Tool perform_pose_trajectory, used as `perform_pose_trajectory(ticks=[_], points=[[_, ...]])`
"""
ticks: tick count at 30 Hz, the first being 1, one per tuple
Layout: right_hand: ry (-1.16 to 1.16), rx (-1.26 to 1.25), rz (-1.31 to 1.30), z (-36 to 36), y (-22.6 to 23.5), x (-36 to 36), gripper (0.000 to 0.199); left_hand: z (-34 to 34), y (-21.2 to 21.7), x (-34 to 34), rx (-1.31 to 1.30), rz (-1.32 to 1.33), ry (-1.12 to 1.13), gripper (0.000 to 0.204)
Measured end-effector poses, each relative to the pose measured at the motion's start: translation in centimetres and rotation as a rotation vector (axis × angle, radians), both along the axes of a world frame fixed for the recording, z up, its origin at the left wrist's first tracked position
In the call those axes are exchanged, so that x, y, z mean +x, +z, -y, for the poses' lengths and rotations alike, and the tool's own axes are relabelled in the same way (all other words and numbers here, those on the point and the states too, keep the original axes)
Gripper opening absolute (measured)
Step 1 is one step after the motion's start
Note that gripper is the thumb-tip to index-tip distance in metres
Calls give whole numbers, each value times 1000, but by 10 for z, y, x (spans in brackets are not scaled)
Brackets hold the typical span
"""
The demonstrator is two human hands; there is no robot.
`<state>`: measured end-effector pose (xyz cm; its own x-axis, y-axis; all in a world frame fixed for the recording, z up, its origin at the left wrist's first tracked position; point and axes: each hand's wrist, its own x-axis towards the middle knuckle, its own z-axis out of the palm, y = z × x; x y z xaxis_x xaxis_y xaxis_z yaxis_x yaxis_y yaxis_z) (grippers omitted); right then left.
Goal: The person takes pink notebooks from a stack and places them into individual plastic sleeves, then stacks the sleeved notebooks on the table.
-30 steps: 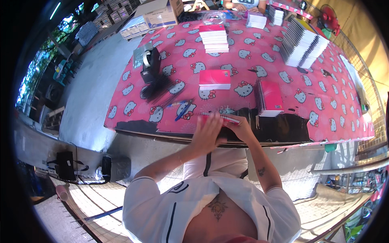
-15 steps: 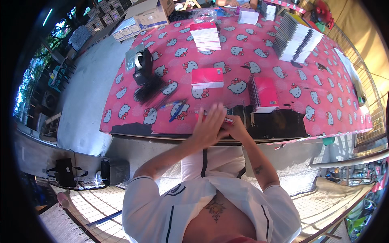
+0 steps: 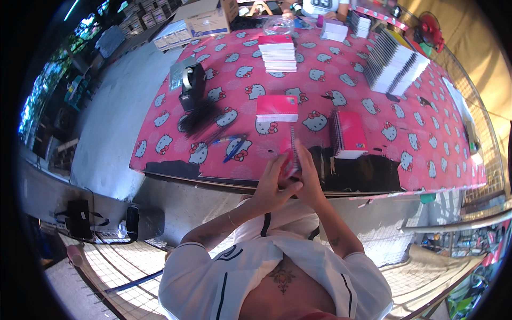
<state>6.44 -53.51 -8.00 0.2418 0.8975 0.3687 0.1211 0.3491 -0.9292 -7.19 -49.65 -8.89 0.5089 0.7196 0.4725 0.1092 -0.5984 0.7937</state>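
Observation:
Between my two hands, at the table's near edge, a small pink spiral notebook (image 3: 288, 154) stands tilted with its coil toward the right. My left hand (image 3: 273, 184) grips it from the left, thumb across its near end. My right hand (image 3: 308, 173) is closed along the coil side. Just beyond lies a low stack of pink pads (image 3: 277, 108), its coil edge not visible. To the right of my hands sits a pile of pink spiral notebooks (image 3: 349, 134). Left of them are blue pens (image 3: 234, 150) and a blurred heap of black wires (image 3: 201, 118).
A black tape dispenser (image 3: 193, 88) stands on the left of the pink patterned table (image 3: 234, 173). Farther back are a taller notebook stack (image 3: 278, 56), high spiral notebook piles (image 3: 392, 64) and white pads (image 3: 334, 31). Another person (image 3: 320, 8) is at the far edge. A cardboard box (image 3: 205, 18) stands far left.
The notebook has turned from lying flat under my left palm to standing on edge, pointing away from me. My left hand has dropped to its side; my right hand has shifted up along the coil.

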Motion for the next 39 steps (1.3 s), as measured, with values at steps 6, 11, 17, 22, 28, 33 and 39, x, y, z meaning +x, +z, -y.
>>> perform_pose_trajectory(ticks=[6,11,17,22,28,33,39], points=[[-156,215,950,-6,35,12,48,-38,-20,-28,-521,172,-157,45],[-137,122,965,-40,6,17,17,-102,-21,-57,286,-406,200,53],[-233,123,957,-50,8,10,17,-115,-39,-99,527,-689,328,51],[-252,57,946,-53,4,5,17,-95,-20,-96,-10,-421,257,41],[-310,55,889,-51,9,-4,15,-39,-7,-64,-1154,305,-114,43],[-292,-10,919,-51,6,-4,14,-34,1,-58,-1230,444,-177,43],[-288,6,899,-49,5,-6,15,-39,-9,-56,-778,166,103,37]])
